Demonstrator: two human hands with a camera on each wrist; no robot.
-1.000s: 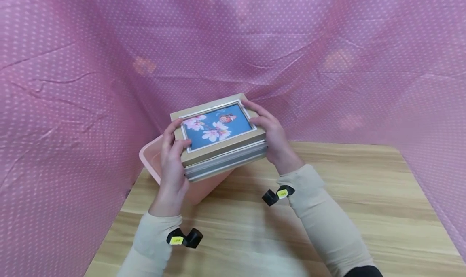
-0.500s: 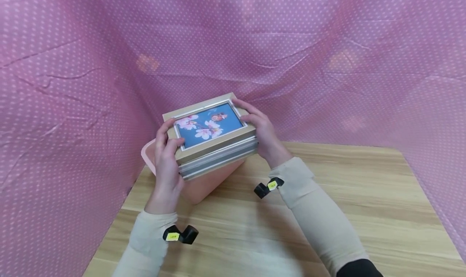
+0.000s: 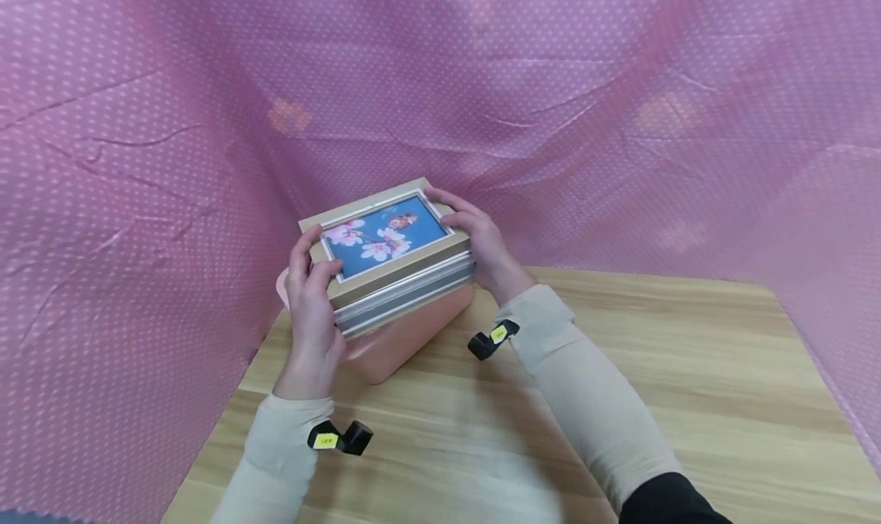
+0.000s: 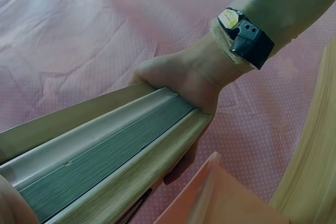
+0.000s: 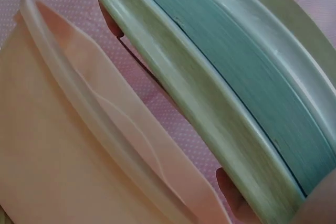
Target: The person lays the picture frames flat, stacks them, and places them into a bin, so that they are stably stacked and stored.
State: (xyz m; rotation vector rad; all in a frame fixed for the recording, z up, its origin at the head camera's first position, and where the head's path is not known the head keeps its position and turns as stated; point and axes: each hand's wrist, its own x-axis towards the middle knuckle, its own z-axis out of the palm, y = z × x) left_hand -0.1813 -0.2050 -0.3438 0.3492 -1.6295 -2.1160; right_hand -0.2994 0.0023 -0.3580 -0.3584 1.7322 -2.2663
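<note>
A stack of several picture frames (image 3: pixel 375 294) is held between both hands, tilted, above a pink plastic bin (image 3: pixel 406 344). On top lies a small white-edged frame (image 3: pixel 385 237) with a blue picture of pink blossoms. My left hand (image 3: pixel 312 302) grips the left end, its thumb over the top frame's edge. At the right end my right hand (image 3: pixel 485 241) holds on, fingers reaching over the upper face. From the left wrist view, fingers also show beneath the stack (image 4: pixel 110 145). The right wrist view has the bin's rim (image 5: pixel 100 103) just below the lowest frame (image 5: pixel 184 87), with a gap between.
A wood-grain table (image 3: pixel 654 371) carries the bin at its far left. Pink dotted cloth (image 3: pixel 440 88) hangs around the back and sides. Each sleeve bears a small black wrist camera (image 3: pixel 356 437). The bin's inside is mostly hidden by the stack.
Both hands have carried the stack to the left, so it covers more of the bin's opening. Their hold on the frames looks the same.
</note>
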